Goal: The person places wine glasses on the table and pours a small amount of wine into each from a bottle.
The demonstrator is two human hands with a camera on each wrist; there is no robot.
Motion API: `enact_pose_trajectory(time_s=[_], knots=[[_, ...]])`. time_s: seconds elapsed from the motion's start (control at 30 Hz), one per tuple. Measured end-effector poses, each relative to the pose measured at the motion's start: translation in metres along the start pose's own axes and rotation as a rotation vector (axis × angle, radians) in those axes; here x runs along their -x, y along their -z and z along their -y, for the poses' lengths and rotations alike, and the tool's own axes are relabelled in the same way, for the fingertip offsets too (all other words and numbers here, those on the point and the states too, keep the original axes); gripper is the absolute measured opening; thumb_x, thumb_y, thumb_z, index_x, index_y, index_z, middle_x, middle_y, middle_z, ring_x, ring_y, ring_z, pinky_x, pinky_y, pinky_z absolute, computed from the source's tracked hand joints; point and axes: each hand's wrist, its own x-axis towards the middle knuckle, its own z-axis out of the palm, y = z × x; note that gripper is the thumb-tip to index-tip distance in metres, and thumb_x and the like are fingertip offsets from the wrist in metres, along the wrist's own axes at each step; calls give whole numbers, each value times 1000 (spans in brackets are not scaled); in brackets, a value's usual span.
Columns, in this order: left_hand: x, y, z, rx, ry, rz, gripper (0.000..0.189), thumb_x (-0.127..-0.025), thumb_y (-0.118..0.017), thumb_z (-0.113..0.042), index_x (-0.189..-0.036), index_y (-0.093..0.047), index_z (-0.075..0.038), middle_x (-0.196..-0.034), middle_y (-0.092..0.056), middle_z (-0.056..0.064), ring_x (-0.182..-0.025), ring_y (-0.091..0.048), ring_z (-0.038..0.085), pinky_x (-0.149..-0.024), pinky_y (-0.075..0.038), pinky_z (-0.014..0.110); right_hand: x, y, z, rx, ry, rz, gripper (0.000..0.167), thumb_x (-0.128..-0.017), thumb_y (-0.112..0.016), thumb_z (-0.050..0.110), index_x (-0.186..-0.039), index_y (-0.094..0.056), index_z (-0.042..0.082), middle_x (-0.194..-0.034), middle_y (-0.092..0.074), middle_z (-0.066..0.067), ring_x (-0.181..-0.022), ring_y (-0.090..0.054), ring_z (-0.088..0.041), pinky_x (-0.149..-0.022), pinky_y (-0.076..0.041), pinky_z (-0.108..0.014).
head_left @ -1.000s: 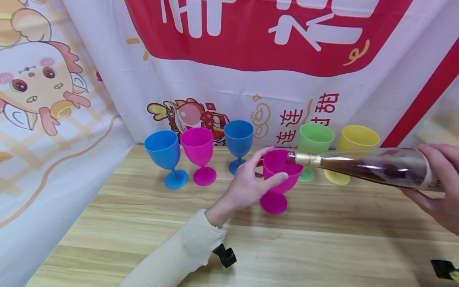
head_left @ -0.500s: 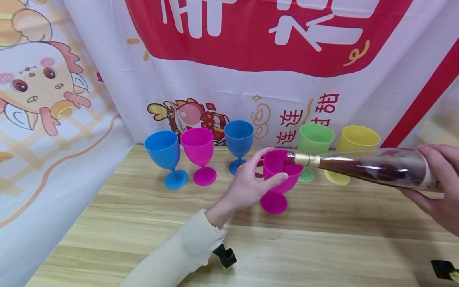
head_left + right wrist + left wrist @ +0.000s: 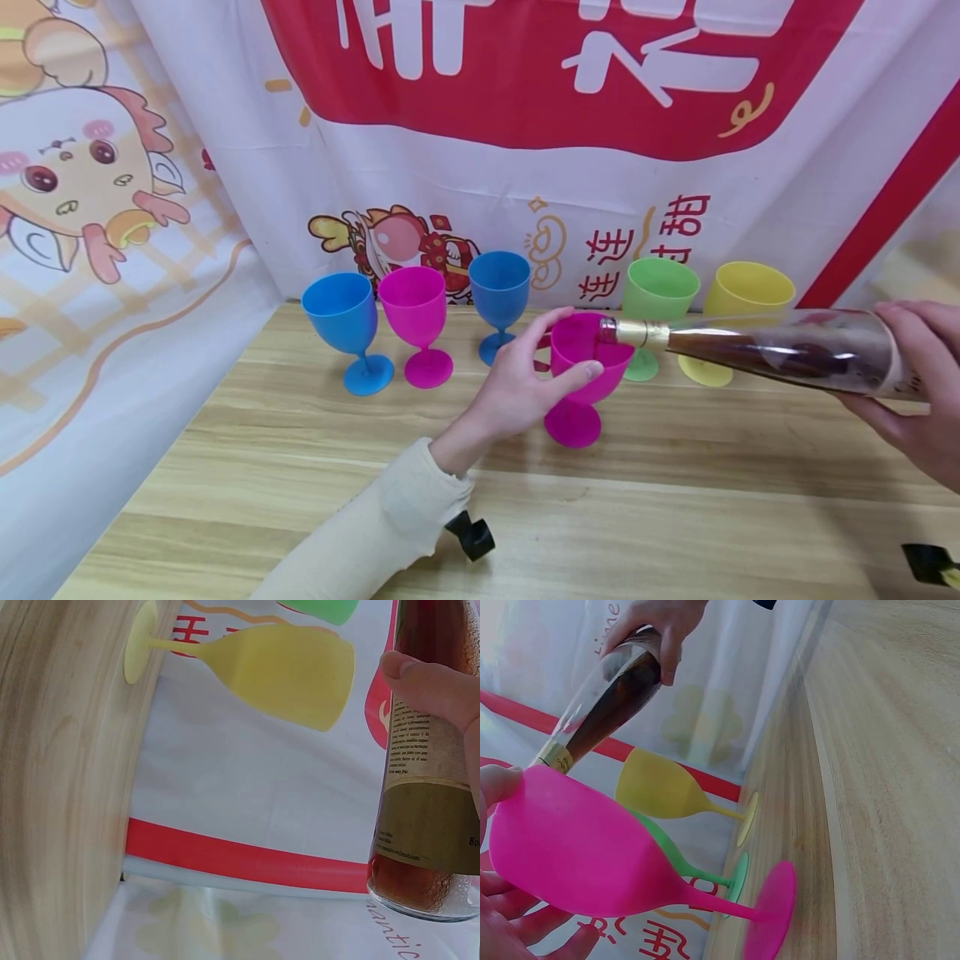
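My left hand grips the bowl of a magenta plastic goblet, thumb on the near side and fingers behind. The goblet's foot stands on the wooden table. My right hand holds a clear glass bottle of dark reddish liquid by its body. It lies nearly level, its gold-wrapped neck over the goblet's rim and its mouth inside. A thin red stream seems to fall from the mouth. In the left wrist view the bowl hides the bottle's mouth. The right wrist view shows the bottle's label and base.
Behind stand a blue goblet, a second magenta goblet, a darker blue one, a green one and a yellow one, near a printed cloth backdrop. Black straps lie on the wooden table.
Both hands, the goblet and the bottle stay almost where they were. A thin red stream seems to show at the bottle's mouth more plainly than one second ago.
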Motion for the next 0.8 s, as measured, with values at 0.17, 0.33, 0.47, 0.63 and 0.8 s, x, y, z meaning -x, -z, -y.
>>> enact_pose_trajectory(time_s=[0.17, 0.33, 0.47, 0.63, 0.8], knots=[[0, 0, 0, 6, 0, 0, 76, -94, -79, -45, -159, -42, -37, -143, -64, -11, -125, -63, 15, -90, -63, 38, -1, 3, 2, 11, -11, 21, 98, -102, -36, 77, -144, -54, -10, -136, -53, -42, -121, -47, -57, -131, -19, -21], [0, 0, 0, 4, -2, 2, 77, -94, -79, -44, -161, -41, -34, -144, -63, -11, -125, -62, 16, -90, -63, 38, -2, 5, 4, 28, -21, 44, 99, -103, -33, 77, -145, -53, -10, -137, -52, -42, -122, -46, -56, -132, -19, -22], [0, 0, 0, 0, -7, 3, 79, -94, -79, -45, -162, -40, -31, -145, -63, -10, -125, -62, 16, -91, -63, 38, -2, 5, 5, 31, -31, 51, 100, -102, -32, 78, -145, -52, -10, -137, -52, -41, -122, -45, -55, -132, -18, -22], [1, 1, 1, 2, -12, 5, 78, -95, -78, -45, -161, -41, -31, -145, -63, -10, -125, -62, 16, -91, -62, 37, -1, 4, 4, 33, -42, 51, 101, -101, -31, 80, -146, -52, -9, -138, -52, -40, -123, -45, -55, -132, -19, -22], [1, 0, 1, -3, -14, 4, 78, -95, -78, -46, -162, -40, -31, -145, -63, -10, -125, -62, 15, -91, -62, 37, -1, 4, 5, 38, -47, 54, 101, -102, -30, 80, -146, -52, -8, -139, -52, -39, -124, -45, -54, -133, -20, -25]])
